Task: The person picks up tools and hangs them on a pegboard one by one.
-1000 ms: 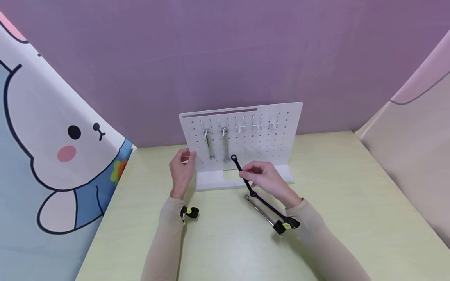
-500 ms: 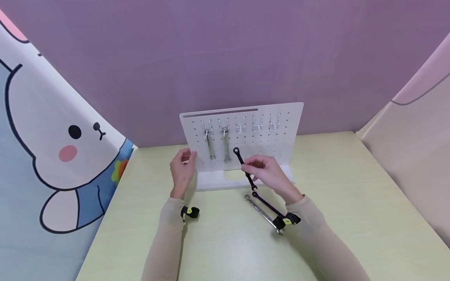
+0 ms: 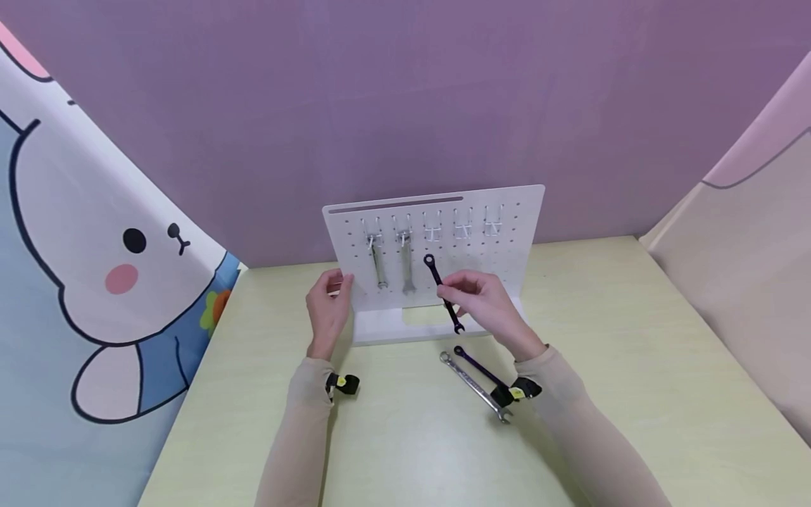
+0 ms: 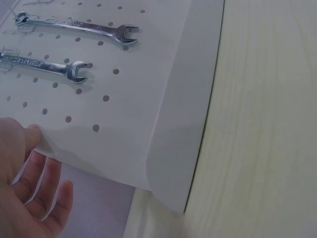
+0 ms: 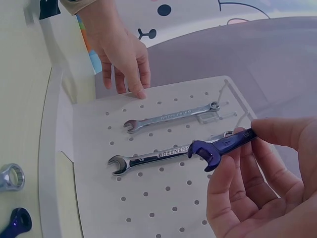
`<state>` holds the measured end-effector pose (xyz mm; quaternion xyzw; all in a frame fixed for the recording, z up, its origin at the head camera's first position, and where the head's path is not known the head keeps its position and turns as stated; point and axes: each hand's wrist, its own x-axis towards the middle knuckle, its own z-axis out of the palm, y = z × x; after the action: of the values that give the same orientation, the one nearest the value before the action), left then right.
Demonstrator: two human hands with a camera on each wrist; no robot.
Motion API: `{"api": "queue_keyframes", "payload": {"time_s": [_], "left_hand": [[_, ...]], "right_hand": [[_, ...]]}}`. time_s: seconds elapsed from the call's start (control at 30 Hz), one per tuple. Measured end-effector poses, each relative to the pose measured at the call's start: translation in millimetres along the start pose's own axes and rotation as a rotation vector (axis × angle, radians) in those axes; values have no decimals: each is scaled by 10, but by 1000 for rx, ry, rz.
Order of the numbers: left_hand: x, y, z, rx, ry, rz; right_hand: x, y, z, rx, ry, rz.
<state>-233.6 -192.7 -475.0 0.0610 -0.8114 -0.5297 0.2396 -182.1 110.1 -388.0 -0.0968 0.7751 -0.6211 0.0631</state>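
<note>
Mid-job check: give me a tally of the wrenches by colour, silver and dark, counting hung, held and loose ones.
Silver wrenches: 3 (two hung on the board, one on the table)
Dark wrenches: 2 (one in the right grip, one on the table)
Total: 5
</note>
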Motion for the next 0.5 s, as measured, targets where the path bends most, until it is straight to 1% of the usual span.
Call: {"api": "queue_keyframes", "payload": {"time_s": [0.27, 0.5], "left_hand": [[8, -19, 18, -1, 4, 11], [0, -7, 18, 0, 3, -5]], "right_hand": [[53, -37, -71, -7, 25, -11], [97, -77, -97, 4, 26, -11]]}}
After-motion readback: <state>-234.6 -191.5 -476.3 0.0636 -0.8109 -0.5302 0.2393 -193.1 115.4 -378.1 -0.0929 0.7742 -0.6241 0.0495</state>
